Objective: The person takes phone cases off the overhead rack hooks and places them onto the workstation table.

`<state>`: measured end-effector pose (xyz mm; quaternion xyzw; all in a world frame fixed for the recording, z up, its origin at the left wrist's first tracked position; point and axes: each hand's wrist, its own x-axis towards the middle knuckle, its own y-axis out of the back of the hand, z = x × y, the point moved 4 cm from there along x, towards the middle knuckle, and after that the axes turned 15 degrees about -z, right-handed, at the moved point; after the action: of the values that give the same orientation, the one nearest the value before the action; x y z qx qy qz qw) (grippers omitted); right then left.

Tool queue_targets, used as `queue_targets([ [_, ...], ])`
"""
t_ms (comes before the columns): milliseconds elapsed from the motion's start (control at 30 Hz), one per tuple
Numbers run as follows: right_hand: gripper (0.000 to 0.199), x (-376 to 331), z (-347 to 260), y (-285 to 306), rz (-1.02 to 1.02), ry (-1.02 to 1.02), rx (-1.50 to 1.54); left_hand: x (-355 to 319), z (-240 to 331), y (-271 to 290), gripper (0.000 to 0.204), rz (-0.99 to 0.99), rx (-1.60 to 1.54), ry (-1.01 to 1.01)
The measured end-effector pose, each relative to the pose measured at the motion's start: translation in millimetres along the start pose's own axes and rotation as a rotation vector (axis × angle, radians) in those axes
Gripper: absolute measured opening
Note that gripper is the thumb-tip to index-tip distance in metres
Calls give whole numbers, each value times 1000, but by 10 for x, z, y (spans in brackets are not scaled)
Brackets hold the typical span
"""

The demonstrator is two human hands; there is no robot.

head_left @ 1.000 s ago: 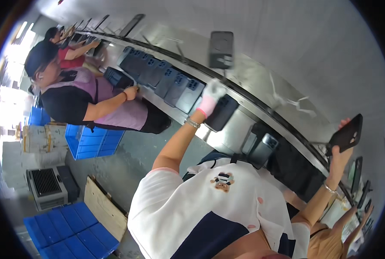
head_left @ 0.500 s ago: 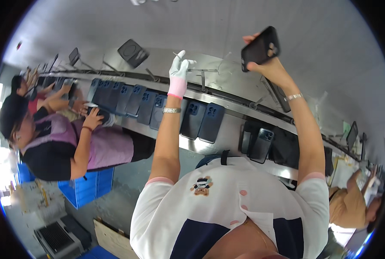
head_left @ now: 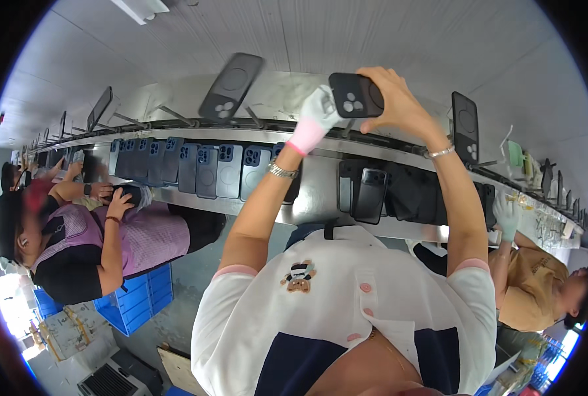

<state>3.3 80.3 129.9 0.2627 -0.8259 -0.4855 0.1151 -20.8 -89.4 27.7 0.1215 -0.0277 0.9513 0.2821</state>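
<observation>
A black phone case (head_left: 357,91) with round camera openings and a faint ring is held up in front of me. My right hand (head_left: 396,99), bare, grips its right end with the thumb below and the fingers above. My left hand (head_left: 316,112), in a white and pink glove, is at the case's left edge with its fingers curled; what they pinch there is hidden. To the left, another case (head_left: 231,86) with a ring sits tilted on a holder of the line, slightly blurred. A further case (head_left: 465,125) stands upright to the right of my right hand.
A metal rail (head_left: 201,123) with prongs runs across. Nearer me, a row of dark phone cases (head_left: 207,170) lies on the metal bench at left, and a black pile with a case (head_left: 371,196) at right. Co-workers sit on both sides; a blue crate (head_left: 139,300) stands at lower left.
My right hand has brought the phone case leftward and turned it level, its camera openings now facing me. My left hand has moved right to meet it. The cases on the line have shifted.
</observation>
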Motion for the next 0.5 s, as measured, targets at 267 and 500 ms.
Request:
queue_targets([
  [267, 94, -758, 790, 90, 10, -129, -237, 422, -193, -1098, 64, -140, -51, -57],
  [500, 69, -2053, 695, -486, 589, -194, -119, -759, -1142, -1199, 75, -112, 358, 543],
])
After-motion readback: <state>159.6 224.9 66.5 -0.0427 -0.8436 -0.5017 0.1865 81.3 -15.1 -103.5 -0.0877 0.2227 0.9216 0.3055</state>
